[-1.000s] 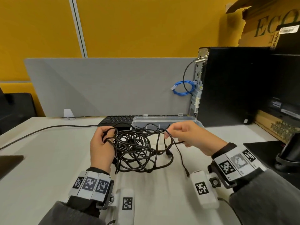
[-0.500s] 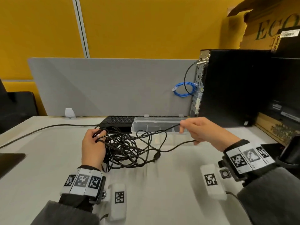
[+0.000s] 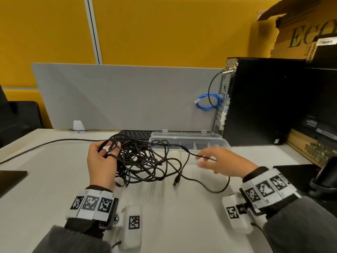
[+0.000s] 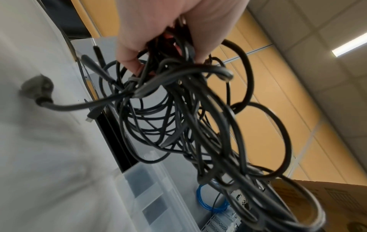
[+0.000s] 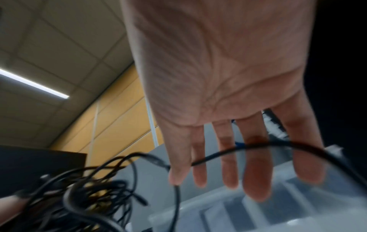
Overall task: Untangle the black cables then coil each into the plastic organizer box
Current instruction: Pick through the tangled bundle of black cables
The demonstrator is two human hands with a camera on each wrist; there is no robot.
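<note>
A tangle of black cables (image 3: 142,157) lies on the white table in front of the clear plastic organizer box (image 3: 189,141). My left hand (image 3: 104,161) grips the tangle's left side, with loops round its curled fingers (image 4: 135,62). One strand runs right out of the tangle and loops over the table, ending in a USB plug (image 3: 176,180). My right hand (image 3: 218,161) hovers over that strand with fingers (image 5: 256,164) straight and spread. The strand (image 5: 258,145) crosses them without being gripped. The box (image 5: 258,211) shows empty compartments below the right hand.
A black keyboard (image 3: 135,134) sits behind the tangle, against a grey divider (image 3: 118,95). A black computer tower (image 3: 264,101) with a blue cable (image 3: 207,101) stands at the right rear. Another black cable (image 3: 45,144) trails off left. A black stand (image 3: 326,176) is at the right.
My right hand had pinched a strand and drawn it out to the right; now it has let go, opened and dropped lower. The left hand still holds the tangle.
</note>
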